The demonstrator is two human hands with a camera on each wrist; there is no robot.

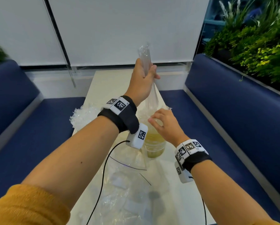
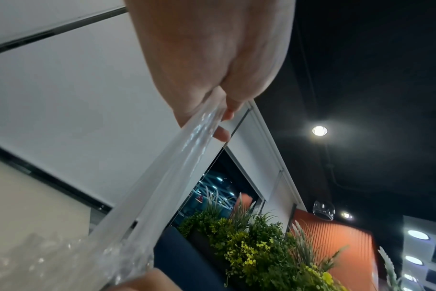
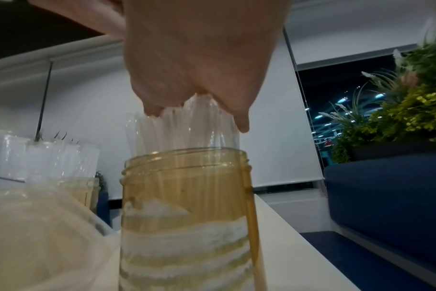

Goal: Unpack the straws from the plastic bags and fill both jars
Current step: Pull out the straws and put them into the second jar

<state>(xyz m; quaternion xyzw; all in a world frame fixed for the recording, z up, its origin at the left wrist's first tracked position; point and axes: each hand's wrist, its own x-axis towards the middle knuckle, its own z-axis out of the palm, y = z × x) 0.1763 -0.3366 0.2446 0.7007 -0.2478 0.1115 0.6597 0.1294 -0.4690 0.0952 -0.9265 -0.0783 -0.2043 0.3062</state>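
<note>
White table (image 1: pixel 171 161) under two straw-filled jars (image 1: pixel 154 143), loose plastic bags (image 1: pixel 126 184).

two jars (image 3: pixel 187 206), two hands (image 1: pixel 142 78)

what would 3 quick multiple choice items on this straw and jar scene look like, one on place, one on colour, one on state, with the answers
1. Where is the right hand?
A. on the bench
B. above the near jar
C. under the table

2. What tint is the near jar?
A. amber
B. blue
C. black

3. What is the left hand doing?
A. lying flat on the table
B. hanging empty
C. gripping the plastic bag

Answers:
1 B, its fingers sit on the straws sticking up from that jar.
2 A, its wall shows yellow-brown.
3 C, its fingers curl round the raised plastic bag.
</note>
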